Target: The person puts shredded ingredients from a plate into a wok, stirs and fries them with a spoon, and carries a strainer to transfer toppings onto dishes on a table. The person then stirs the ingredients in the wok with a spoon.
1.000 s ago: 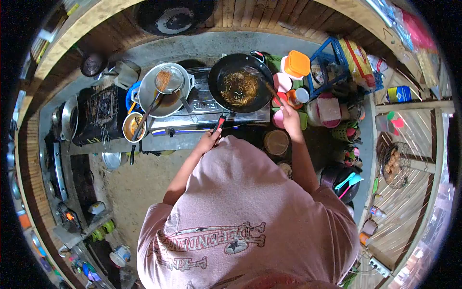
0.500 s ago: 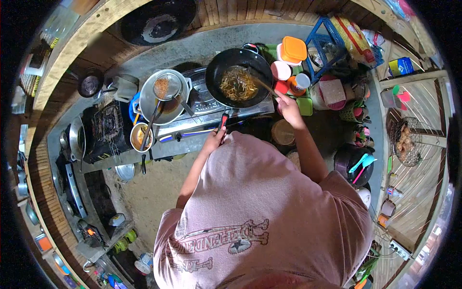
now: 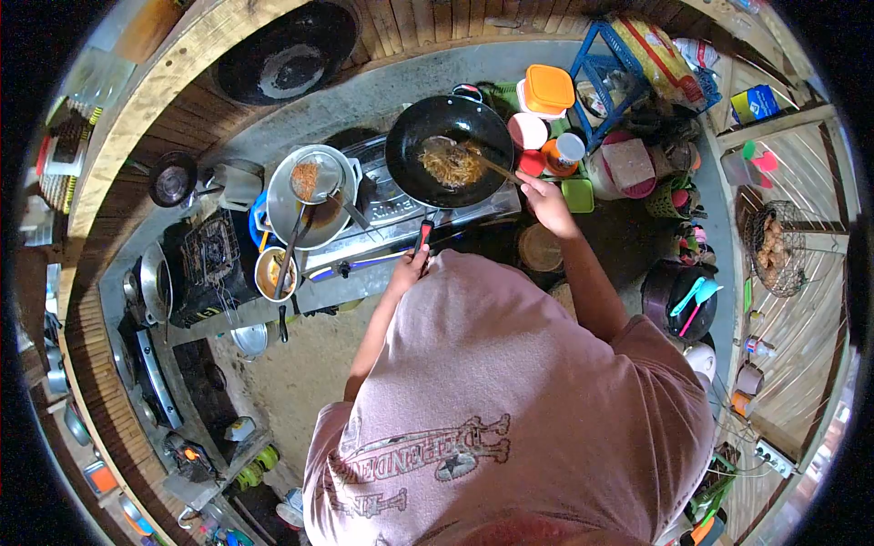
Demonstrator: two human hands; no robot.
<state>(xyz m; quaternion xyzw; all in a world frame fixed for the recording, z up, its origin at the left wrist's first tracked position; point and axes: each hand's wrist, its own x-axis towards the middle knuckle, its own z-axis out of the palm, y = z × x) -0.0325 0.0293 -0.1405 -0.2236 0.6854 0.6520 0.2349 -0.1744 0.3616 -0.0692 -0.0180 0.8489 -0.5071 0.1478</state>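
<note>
Silvery metal faces the stove [image 3: 382, 198], bearing a black wok [image 3: 478, 123] and, to its left, a smaller pot [image 3: 284, 211] under a strainer [image 3: 332, 171]. The left hand [image 3: 411, 265] has its fingers wrapped around the wok's red-and-black handle [image 3: 424, 237], while those of the right hand [image 3: 549, 206] grasp a brown-handled utensil [image 3: 496, 169] reaching into the wok. There, thin strips [image 3: 448, 166] lie mid-pan, their browning seemingly well along; whether they are cooked through, I cannot tell.

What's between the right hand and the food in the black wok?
In the head view, a brown utensil handle runs from the right hand over the edge of the wok to the food.
</note>
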